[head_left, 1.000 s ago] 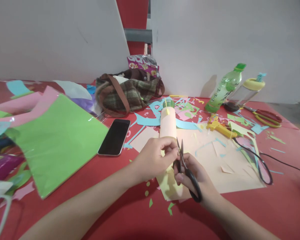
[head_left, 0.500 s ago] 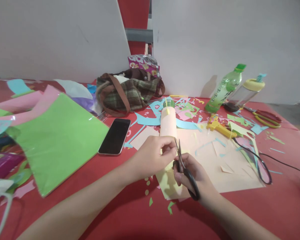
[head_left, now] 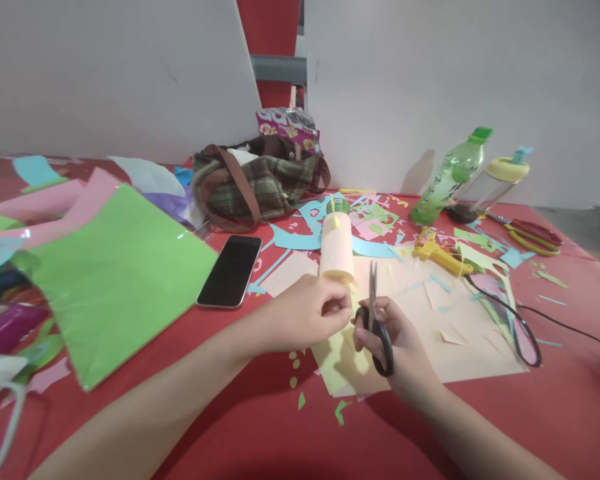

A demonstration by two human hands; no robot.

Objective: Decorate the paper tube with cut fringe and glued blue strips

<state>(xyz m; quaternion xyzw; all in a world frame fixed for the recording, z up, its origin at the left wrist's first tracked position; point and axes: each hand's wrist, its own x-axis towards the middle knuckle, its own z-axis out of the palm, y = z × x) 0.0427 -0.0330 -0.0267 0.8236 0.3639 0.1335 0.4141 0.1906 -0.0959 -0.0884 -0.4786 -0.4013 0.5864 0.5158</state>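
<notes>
- The pale peach paper cylinder (head_left: 337,247), the landmark here, sits just beyond the hands; whether it stands or lies, I cannot tell. Its paper is already rolled into a tube, with a rounded green piece (head_left: 338,207) at the far end and a narrow yellow paper strip (head_left: 335,221) there.
- The right hand (head_left: 399,337), nearer the wearer than the cylinder and to its right, grips black-handled metal scissors (head_left: 373,290), blades almost together and pointing away, apart from the cylinder.
- The left hand (head_left: 314,313), just in front of the cylinder, has its fingers curled narrowly; I cannot tell whether they pinch anything.
- Cutting looks well advanced, judging by green paper scraps (head_left: 301,401) in front of the cylinder and the large peach paper sheet (head_left: 485,340) to its right, littered with offcuts. How much is left does not show.
- Far right of the cylinder, a translucent green plastic bottle (head_left: 443,187) is capped; its fill is unclear.
- Beside it, a clear cup with a yellow lid (head_left: 495,187) looks dark at the bottom.
- Behind and left of the cylinder, a green-brown plaid fabric bag (head_left: 275,187) has something white in its opening.
</notes>
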